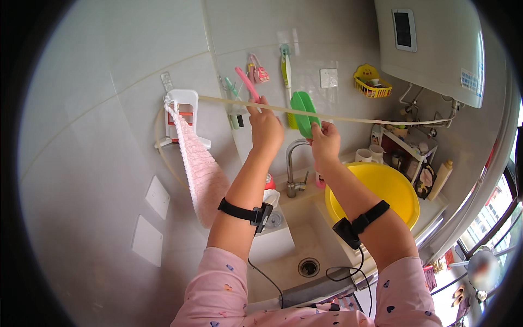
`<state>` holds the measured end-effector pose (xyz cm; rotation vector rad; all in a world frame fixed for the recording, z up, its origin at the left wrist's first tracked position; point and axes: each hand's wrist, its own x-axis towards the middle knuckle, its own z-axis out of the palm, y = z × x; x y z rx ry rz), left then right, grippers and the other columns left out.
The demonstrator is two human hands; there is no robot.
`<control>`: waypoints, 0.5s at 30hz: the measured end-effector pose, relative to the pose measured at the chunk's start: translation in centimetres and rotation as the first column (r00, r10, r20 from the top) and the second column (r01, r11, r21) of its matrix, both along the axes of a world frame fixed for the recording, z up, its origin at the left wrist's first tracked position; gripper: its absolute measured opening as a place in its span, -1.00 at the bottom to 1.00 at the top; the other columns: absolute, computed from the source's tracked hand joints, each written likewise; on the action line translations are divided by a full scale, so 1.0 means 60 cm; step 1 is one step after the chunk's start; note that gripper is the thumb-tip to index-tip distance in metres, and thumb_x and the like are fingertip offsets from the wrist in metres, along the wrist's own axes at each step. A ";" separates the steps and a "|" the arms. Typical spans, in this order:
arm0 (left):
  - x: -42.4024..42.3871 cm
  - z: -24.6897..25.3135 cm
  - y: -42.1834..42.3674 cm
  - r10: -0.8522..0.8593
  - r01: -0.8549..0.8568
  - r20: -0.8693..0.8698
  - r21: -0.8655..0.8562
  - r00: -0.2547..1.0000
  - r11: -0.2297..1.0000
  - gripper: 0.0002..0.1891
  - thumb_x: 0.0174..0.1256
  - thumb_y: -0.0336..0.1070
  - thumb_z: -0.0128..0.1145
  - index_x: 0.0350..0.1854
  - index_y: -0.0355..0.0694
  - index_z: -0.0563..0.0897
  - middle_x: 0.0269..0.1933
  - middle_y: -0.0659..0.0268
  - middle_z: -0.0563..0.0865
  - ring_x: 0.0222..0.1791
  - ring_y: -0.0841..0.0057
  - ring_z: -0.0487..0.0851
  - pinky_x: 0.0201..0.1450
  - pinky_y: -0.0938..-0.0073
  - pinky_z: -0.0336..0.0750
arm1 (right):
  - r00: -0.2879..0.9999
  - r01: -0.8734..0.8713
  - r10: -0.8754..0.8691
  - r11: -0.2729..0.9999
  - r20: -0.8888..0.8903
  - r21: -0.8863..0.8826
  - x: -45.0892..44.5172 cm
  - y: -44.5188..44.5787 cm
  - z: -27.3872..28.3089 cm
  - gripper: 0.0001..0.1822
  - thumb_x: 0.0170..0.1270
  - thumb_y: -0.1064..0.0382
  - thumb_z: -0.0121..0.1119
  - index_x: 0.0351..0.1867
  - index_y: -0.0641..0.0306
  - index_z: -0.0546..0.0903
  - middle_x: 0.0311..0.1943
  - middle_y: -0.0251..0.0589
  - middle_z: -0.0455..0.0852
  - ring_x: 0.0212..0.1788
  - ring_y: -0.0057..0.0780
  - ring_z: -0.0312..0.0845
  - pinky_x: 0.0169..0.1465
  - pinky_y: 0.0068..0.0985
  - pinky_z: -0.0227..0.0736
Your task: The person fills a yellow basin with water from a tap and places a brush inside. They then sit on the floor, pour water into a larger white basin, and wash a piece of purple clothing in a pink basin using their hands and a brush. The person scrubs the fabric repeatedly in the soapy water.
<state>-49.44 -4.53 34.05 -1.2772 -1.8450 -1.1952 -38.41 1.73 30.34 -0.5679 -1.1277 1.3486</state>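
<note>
My left hand [266, 131] is raised above the sink and grips a slim pink plastic stick [246, 83] near its lower end; the part inside the fingers is hidden. To its right, my right hand [326, 143] pinches a green oblong plastic dish or case [301, 101] by its lower edge, tilted nearly upright. A thin beige hose [351, 117] runs across the view and passes in front of the green piece. Below the hands stand the metal faucet [291, 163] and the pale sink [282, 282] with its round drain [309, 267].
A yellow basin [392, 192] sits right of the sink. On the left wall hang a pink towel [204, 175] and a white rack [192, 98]. A green-handled brush [287, 73] and a yellow basket [372, 83] are on the back wall, with a water heater [433, 53] at upper right.
</note>
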 end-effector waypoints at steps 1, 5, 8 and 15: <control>-0.008 -0.001 0.001 0.016 -0.016 0.002 0.020 1.000 1.000 -0.37 0.10 -0.56 0.01 0.28 -0.49 0.14 0.25 -0.13 0.09 0.04 -0.01 0.41 0.10 0.29 0.42 | 1.000 0.005 -0.005 1.000 0.012 -0.003 0.003 -0.002 -0.001 -0.72 0.22 0.27 0.14 -0.14 0.42 0.47 -0.41 -0.25 0.54 -0.47 -0.58 0.47 -0.40 -0.60 0.42; 0.017 0.009 -0.007 -0.198 0.210 0.300 -0.008 0.933 0.978 -0.38 0.10 -0.55 0.00 0.30 -0.36 0.19 0.24 -0.01 0.18 -0.05 0.12 0.49 0.04 0.32 0.45 | 0.998 -0.006 0.007 1.000 0.062 -0.020 0.025 0.001 -0.008 -0.71 0.22 0.27 0.14 -0.12 0.43 0.46 -0.40 -0.23 0.57 -0.43 -0.57 0.49 -0.38 -0.59 0.42; 0.023 -0.045 0.002 -0.346 0.448 0.551 -0.057 0.759 0.892 -0.40 0.11 -0.56 -0.02 0.29 -0.28 0.24 0.16 0.09 0.35 -0.11 0.28 0.55 0.00 0.39 0.47 | 0.995 -0.021 0.017 0.999 0.101 0.033 0.032 0.005 -0.038 -0.71 0.24 0.24 0.14 -0.12 0.41 0.47 -0.42 -0.25 0.58 -0.47 -0.57 0.49 -0.40 -0.60 0.40; 0.077 -0.160 -0.012 -0.617 0.764 0.778 0.468 -0.119 0.444 -0.39 0.22 -0.21 0.07 0.32 -0.07 0.17 0.16 0.30 0.39 0.04 0.51 0.46 0.01 0.45 0.44 | 0.896 -0.110 0.090 0.994 0.435 0.022 0.086 -0.005 -0.148 -0.55 0.08 0.13 0.24 -0.08 0.41 0.47 -0.27 -0.11 0.60 -0.23 -0.37 0.53 -0.16 -0.46 0.43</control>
